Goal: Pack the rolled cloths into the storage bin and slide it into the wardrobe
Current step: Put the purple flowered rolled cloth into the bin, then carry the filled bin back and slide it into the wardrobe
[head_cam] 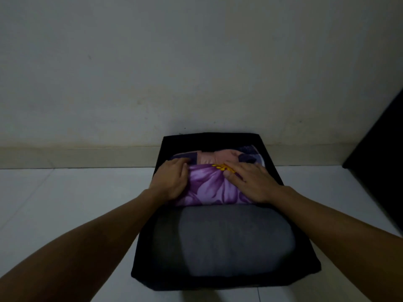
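A black fabric storage bin (209, 138) stands on the white floor against the wall. Inside it lie three rolled cloths: a grey one (224, 240) nearest me, a purple flowered one (209, 188) in the middle, and a pink and dark blue one (220, 158) at the far end. My left hand (172, 179) grips the left end of the purple roll, fingers curled over its far edge. My right hand (250, 182) lies flat on the right part of the same roll, pressing down on it.
A pale wall (196, 62) with a beige skirting board (76, 156) rises just behind the bin. A dark piece of furniture (383, 153), possibly the wardrobe, stands at the right edge. White floor tiles (65, 203) stretch to the left.
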